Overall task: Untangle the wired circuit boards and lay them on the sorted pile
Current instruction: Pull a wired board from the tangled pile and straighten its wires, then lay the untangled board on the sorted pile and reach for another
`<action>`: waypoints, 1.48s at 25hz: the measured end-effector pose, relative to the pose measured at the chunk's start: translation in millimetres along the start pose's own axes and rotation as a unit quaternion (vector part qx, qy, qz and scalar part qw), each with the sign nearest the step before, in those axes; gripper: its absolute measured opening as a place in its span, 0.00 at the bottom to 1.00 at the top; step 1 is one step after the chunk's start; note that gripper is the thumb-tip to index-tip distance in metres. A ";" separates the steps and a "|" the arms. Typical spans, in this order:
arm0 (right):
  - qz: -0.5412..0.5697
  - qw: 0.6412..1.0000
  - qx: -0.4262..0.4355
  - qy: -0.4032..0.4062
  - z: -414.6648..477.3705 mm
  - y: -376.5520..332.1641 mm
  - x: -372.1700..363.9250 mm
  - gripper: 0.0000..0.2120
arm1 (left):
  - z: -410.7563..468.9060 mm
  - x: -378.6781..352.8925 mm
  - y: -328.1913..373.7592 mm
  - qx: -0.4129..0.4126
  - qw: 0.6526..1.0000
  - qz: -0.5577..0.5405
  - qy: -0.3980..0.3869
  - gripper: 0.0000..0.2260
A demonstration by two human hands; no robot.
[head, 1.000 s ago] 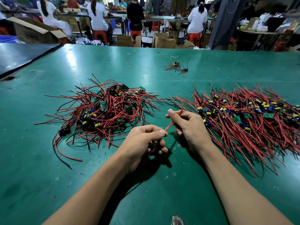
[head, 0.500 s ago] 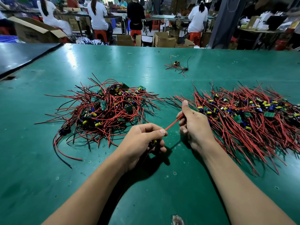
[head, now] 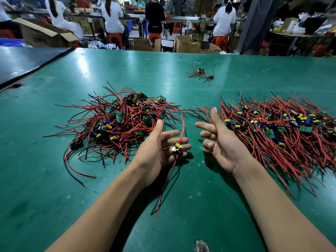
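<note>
Our left fingers (head: 174, 133) are spread straight and apart. One small circuit board (head: 177, 147) with a yellow capacitor lies loose across them, and nothing is clamped on it. Half a second ago those fingers were curled tight over the board; the left hand (head: 154, 153) has since turned palm up, thumb raised. The fingers (head: 206, 125) of our right hand (head: 223, 145) are straight and apart too, holding nothing. They have let go of the red wire (head: 182, 124) they pinched before. It now stands up free from the board, while the other red and black leads hang down toward the table (head: 209, 206). The board sits above the table between the two heaps: the tangled heap (head: 123, 120) is beyond our left hand, the sorted pile (head: 281, 139) just beside our right. Neither heap has shifted. A small stray bundle (head: 201, 73) lies well apart, farther back.
</note>
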State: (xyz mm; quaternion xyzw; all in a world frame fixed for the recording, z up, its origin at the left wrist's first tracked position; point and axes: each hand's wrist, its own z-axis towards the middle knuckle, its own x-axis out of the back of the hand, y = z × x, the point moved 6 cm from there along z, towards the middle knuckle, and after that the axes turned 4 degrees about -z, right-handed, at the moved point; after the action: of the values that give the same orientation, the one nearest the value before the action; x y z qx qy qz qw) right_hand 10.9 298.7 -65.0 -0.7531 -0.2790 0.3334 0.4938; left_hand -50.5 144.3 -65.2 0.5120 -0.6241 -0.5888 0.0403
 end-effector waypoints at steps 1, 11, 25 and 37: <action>-0.005 1.000 0.008 -0.002 -1.1 0.1 -1.4 0.32 | 0.6 0.1 1.4 0.001 1.000 -0.015 -0.009 0.30; -0.411 0.871 0.268 0.001 -27.0 5.4 -43.3 0.26 | 2.3 -5.0 1.1 -0.011 0.997 -0.003 -0.075 0.32; -0.536 0.761 0.354 0.094 -23.1 -22.4 -15.0 0.13 | -8.6 30.0 39.2 -0.355 0.761 0.488 0.240 0.11; -0.582 0.753 0.286 0.113 -2.6 -7.9 1.6 0.09 | 2.0 25.6 32.8 -0.289 0.743 0.577 0.177 0.15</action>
State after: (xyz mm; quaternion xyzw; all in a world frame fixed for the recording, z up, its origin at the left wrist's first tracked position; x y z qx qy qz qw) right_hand 13.2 301.3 -57.3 -0.3013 -0.4974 -0.0413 0.8125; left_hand -83.3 120.9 -54.5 0.1127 -0.5819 -0.5039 0.6284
